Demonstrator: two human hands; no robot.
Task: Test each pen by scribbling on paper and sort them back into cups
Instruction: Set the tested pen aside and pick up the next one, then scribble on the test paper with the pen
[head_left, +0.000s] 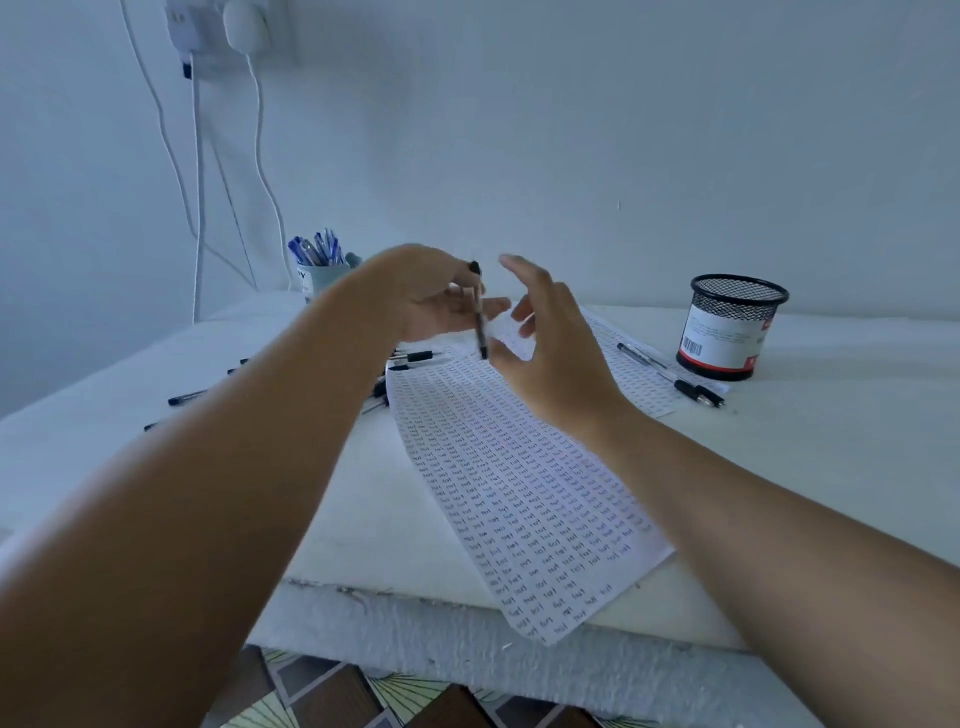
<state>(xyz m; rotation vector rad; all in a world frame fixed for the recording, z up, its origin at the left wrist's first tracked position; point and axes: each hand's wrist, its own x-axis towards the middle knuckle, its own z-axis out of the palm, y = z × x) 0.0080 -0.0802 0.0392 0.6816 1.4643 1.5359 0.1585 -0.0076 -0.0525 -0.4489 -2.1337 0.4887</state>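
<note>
My left hand (415, 293) holds a black pen (480, 325) upright between its fingers, above the far end of the paper. Just right of that pen is my right hand (550, 358), its fingers spread and relaxed, holding nothing. The long sheet of paper (519, 493) is covered in rows of small written words and overhangs the table's front edge. A pale cup (319, 275) with several blue pens stands at the back left. A black mesh cup (730, 327) stands at the right. Loose black pens (410, 358) lie left of the paper; two more pens (696, 392) lie near the mesh cup.
The white table (831, 441) has a rough foam front edge (415, 634). White cables (197, 208) hang down the wall from a socket at the top left. Patterned floor shows below the table edge.
</note>
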